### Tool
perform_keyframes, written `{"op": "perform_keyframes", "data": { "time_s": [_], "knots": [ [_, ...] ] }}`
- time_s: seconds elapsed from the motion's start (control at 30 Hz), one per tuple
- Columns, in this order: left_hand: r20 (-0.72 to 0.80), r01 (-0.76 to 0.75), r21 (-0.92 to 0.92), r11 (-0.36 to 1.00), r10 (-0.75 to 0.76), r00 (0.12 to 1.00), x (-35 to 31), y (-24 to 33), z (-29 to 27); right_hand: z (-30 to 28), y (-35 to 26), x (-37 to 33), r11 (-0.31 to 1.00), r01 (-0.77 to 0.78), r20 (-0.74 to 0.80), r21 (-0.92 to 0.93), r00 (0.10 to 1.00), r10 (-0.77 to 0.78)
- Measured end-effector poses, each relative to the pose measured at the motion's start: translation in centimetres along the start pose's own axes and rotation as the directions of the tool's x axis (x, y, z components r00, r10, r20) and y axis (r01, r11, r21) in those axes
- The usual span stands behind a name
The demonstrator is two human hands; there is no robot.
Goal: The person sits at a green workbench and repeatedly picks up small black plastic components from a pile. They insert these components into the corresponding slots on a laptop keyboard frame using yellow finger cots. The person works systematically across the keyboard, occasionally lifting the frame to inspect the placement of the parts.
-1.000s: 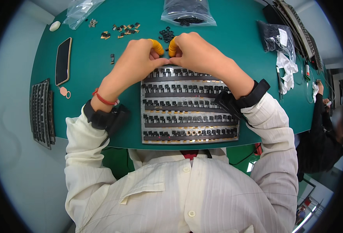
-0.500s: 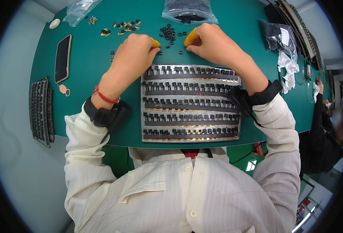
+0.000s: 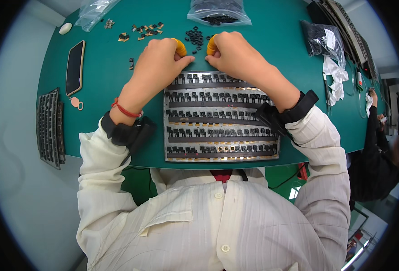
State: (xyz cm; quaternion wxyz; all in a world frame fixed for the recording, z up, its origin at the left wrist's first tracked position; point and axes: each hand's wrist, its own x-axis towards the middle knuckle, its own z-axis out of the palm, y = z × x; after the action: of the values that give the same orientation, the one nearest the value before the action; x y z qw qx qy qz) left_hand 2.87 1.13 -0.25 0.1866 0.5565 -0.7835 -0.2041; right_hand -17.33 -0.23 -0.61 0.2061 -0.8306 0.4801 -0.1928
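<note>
My left hand is closed, with thumb and yellow-sleeved index finger brought close together just above the upper edge of a metal tray. Opposite it, my right hand is also closed in a pinch, a yellow finger cot on its index finger. Whatever lies between the fingertips of either hand is too small or hidden to make out. The tray carries several rows of small black parts, separated by dark strips. A loose heap of little black square pieces lies just beyond and between the hands.
Small black-and-gold parts are scattered at the far left, near a phone. A clear bag of black pieces lies at the back. Stacked trays stand left and right. A co-worker's arm shows at right.
My right hand has come left and closer to my left hand, over the loose pieces near the heap. My left hand has shifted only slightly; its thumb now points further right.
</note>
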Motion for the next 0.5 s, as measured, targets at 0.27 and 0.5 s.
{"op": "perform_keyframes", "data": {
  "time_s": [0.27,0.5],
  "knots": [
    [-0.054,-0.016,0.142,0.990,0.023,0.998,-0.1,-0.2,0.6,-4.1,-3.5,-7.8,0.985,0.172,0.061,0.029,0.983,-0.173],
    [-0.054,-0.079,0.040,0.996,0.081,0.995,-1.4,1.4,0.5,-2.4,-5.6,-16.8,0.990,0.105,0.226,0.091,0.966,-0.123]
  ]
}}
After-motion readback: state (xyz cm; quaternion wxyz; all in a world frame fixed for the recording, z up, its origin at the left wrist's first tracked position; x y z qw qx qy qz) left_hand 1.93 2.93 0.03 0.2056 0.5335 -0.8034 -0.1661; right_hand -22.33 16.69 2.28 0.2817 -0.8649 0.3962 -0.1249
